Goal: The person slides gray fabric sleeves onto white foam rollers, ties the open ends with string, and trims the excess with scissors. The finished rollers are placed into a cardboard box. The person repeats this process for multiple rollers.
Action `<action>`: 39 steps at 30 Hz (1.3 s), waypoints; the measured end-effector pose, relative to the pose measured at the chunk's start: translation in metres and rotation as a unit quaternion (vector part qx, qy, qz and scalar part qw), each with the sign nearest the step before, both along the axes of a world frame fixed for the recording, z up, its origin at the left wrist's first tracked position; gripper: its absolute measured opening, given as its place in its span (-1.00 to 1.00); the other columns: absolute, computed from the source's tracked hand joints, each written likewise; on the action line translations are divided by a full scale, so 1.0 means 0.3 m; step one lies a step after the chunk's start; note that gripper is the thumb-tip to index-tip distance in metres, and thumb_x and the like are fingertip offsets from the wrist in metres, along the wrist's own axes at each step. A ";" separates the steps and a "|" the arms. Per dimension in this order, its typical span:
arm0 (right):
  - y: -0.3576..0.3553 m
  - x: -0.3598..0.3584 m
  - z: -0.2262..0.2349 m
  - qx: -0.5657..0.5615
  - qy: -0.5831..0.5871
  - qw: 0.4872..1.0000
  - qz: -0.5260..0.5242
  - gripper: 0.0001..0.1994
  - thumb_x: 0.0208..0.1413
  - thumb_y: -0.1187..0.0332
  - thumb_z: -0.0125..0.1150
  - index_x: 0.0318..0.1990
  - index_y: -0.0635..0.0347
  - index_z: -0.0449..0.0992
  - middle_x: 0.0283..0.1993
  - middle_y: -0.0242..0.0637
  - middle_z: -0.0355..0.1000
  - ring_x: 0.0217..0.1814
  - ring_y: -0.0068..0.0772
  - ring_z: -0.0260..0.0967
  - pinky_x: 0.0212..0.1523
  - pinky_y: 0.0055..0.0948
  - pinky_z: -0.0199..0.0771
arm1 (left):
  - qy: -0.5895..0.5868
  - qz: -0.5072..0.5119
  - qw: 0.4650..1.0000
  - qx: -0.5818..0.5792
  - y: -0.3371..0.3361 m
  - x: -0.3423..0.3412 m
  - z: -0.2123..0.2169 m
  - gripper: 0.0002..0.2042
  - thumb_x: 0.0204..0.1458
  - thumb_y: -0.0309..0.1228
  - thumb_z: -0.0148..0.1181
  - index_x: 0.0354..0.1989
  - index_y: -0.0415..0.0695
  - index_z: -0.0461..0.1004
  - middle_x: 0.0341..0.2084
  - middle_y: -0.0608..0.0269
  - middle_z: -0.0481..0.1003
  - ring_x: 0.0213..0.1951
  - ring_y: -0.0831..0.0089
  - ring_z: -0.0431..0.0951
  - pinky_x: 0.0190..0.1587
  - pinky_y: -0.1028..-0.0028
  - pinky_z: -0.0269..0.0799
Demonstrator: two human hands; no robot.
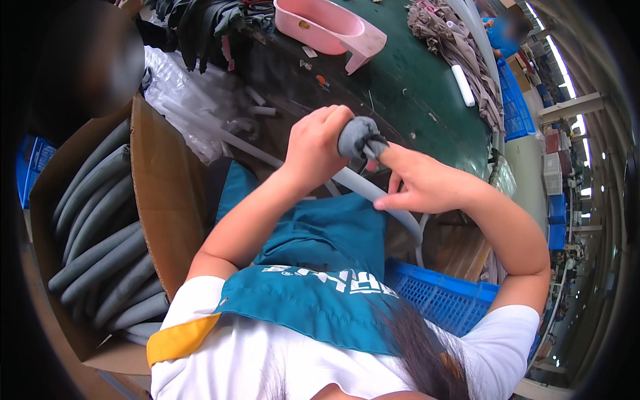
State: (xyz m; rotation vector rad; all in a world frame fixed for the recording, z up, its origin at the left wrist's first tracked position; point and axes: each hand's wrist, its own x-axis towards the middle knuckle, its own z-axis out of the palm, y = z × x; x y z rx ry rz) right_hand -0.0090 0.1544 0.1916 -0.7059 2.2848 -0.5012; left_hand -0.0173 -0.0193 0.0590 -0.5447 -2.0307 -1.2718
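Note:
My left hand [319,143] is closed around the top end of a grey fabric-covered tube [357,136]. The tube's end bunches into a dark gathered tip. My right hand [419,185] pinches that tip with thumb and forefinger, its other fingers lying along the pale grey tube [353,181] that runs down toward my lap. Both hands are raised over the edge of a dark green table [400,87]. A teal apron [327,240] covers my front.
A cardboard box [167,193] on my left holds several grey covered tubes [107,247]. A blue plastic crate [440,293] sits at lower right. On the table lie a pink plastic tub [320,23], a white tube [463,85], clear plastic bags [187,100] and grey fabric heaps [453,40].

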 end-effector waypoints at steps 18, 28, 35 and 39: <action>0.066 0.047 0.155 -0.311 -0.059 0.924 -0.216 -0.73 0.11 0.51 0.11 -0.48 0.10 0.10 -0.58 -0.54 0.20 -0.67 -0.75 0.25 -0.65 -0.72 0.19 | -0.201 -0.094 0.961 0.163 -0.107 0.010 -0.112 -0.74 -0.21 -0.59 0.33 -0.33 -0.17 0.39 -0.46 0.32 0.45 -0.37 0.57 0.45 -0.24 0.54 0.40; -0.092 0.035 0.010 -0.200 0.430 0.873 0.110 -0.87 -0.06 0.47 0.26 -0.31 0.16 0.49 -0.51 -0.23 0.45 -0.54 -0.21 0.44 -0.52 -0.37 0.41 | -0.177 -0.150 0.961 0.151 -0.041 0.047 -0.041 -0.68 -0.24 -0.54 0.40 -0.32 -0.19 0.38 -0.43 0.29 0.44 -0.37 0.57 0.44 -0.25 0.55 0.37; -0.119 0.022 0.017 -0.070 0.460 0.871 0.154 -0.82 -0.07 0.41 0.29 -0.29 0.16 0.45 -0.49 -0.21 0.46 -0.52 -0.17 0.44 -0.49 -0.33 0.43 | -0.161 -0.164 0.962 0.145 -0.014 0.042 -0.046 -0.66 -0.29 -0.56 0.39 -0.30 -0.18 0.39 -0.47 0.21 0.46 -0.40 0.43 0.48 -0.28 0.48 0.41; -0.110 0.006 0.054 0.042 0.453 0.869 0.197 -0.85 -0.02 0.39 0.22 -0.37 0.23 0.39 -0.50 -0.16 0.47 -0.48 -0.10 0.48 -0.44 -0.27 0.49 | -0.177 -0.171 0.959 0.140 0.002 0.034 -0.043 -0.65 -0.28 -0.54 0.42 -0.31 -0.18 0.38 -0.46 0.23 0.45 -0.40 0.49 0.45 -0.27 0.50 0.39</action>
